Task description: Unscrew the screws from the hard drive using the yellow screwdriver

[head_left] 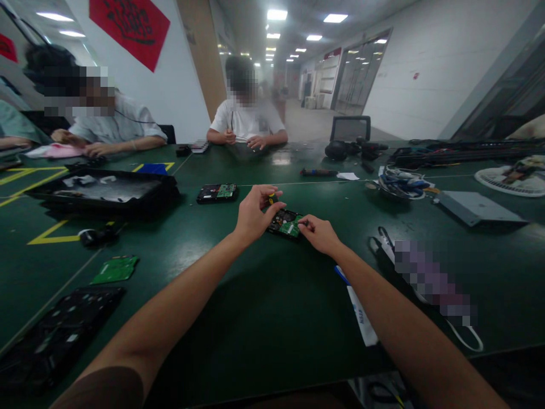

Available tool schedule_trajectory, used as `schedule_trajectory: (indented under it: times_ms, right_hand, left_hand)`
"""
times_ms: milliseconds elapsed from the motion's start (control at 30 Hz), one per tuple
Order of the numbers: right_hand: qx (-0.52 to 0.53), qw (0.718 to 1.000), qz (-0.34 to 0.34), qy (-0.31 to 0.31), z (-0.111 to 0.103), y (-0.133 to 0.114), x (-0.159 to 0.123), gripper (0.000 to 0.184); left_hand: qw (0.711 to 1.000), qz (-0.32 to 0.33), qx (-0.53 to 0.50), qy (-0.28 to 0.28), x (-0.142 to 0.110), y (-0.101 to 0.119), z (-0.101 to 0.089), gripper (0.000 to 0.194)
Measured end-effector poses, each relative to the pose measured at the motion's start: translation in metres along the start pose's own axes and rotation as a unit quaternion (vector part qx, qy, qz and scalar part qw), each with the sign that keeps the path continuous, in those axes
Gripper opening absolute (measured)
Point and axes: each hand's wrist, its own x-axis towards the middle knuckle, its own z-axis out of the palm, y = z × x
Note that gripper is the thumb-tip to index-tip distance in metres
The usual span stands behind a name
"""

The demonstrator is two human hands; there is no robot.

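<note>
A hard drive (283, 226) lies on the green table in front of me, its green circuit board facing up. Over its far left end, my left hand (254, 215) has its fingers closed around a yellow-and-black screwdriver handle (272, 199); the tip is hidden. At the drive's right edge, the thumb and forefinger of my right hand (318, 233) are pinched together. Something small and dark shows at those fingertips, too small to name. Beyond my left hand lies another hard drive (217, 193), also with its board up.
Left are a black tray (106, 190), a loose green circuit board (116, 269) and black drive casings (59, 329). Right are a cable bundle (402, 183), a metal box (481, 207), a lanyard (385, 241) and a white-blue packet (361, 315). People sit across the table.
</note>
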Motion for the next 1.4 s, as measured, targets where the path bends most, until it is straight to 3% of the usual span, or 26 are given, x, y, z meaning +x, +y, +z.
schedule_trajectory:
  times_ms: [100,267,467,633,900,1067,1200,1300,1400]
  right_hand:
    - [0.000,1.000,0.005,-0.004,0.000,0.000,0.000,0.027]
    - [-0.003,1.000,0.001,-0.004,0.000,0.000,0.001,0.028]
    - [-0.007,1.000,0.004,0.002,0.001,0.000,0.000,0.027]
    - [-0.005,1.000,-0.001,0.000,0.001,0.001,0.001,0.026]
    - [0.002,1.000,0.005,-0.006,0.000,0.000,0.000,0.027]
    - [0.001,1.000,0.005,-0.003,0.000,-0.001,0.000,0.026]
    - [-0.002,1.000,0.008,-0.003,0.000,-0.003,0.000,0.027]
    - [0.001,1.000,0.010,-0.002,-0.001,-0.003,-0.001,0.028]
    - [0.003,1.000,0.009,-0.007,-0.001,-0.002,-0.001,0.029]
  left_hand:
    - [0.999,0.021,0.041,0.019,0.000,0.005,0.000,0.024]
    - [0.995,0.051,0.086,-0.022,0.002,0.015,-0.002,0.026]
    - [0.999,0.002,0.040,-0.024,-0.001,0.015,0.002,0.036]
    - [0.997,0.003,0.069,0.019,0.002,0.016,-0.001,0.023]
    - [0.995,-0.032,0.098,-0.015,0.007,0.020,-0.006,0.028]
    - [0.988,-0.125,-0.075,-0.043,0.012,0.023,-0.004,0.027]
    - [0.957,-0.202,-0.193,-0.075,0.013,0.026,-0.002,0.027]
    - [0.929,-0.262,-0.252,-0.071,0.013,0.026,-0.003,0.022]
    - [0.915,-0.283,-0.280,-0.065,0.013,0.025,-0.004,0.018]
